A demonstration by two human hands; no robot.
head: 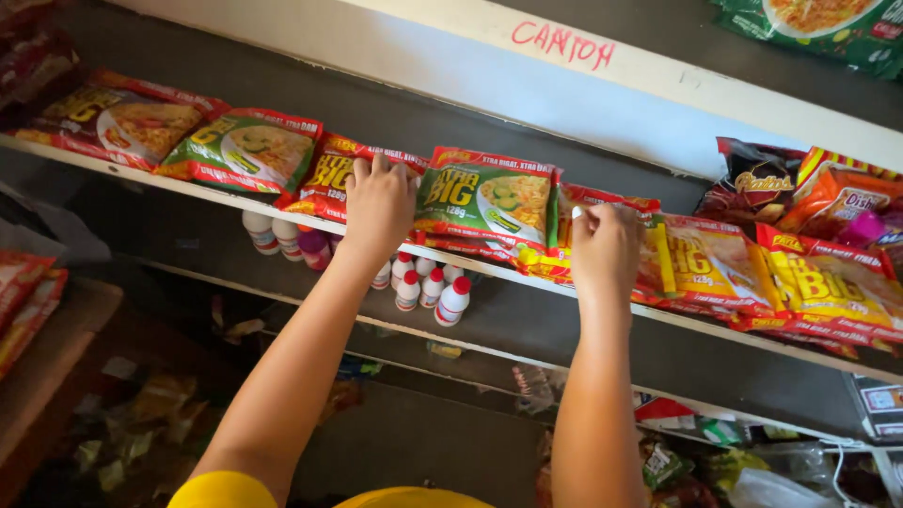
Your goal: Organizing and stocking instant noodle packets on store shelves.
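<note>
A red noodle packet (324, 179) lies flat on the shelf, left of centre in the frame, partly covered. A similar red-and-yellow packet (564, 235) lies flat right of centre, overlapping its neighbours.

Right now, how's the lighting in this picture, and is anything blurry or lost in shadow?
Head view: warm light falls evenly on the left hand, the right hand and the glossy green plastic noodle packet between them; the small white red-capped bottles sit in shade; the floor clutter below is dark and soft.
</note>
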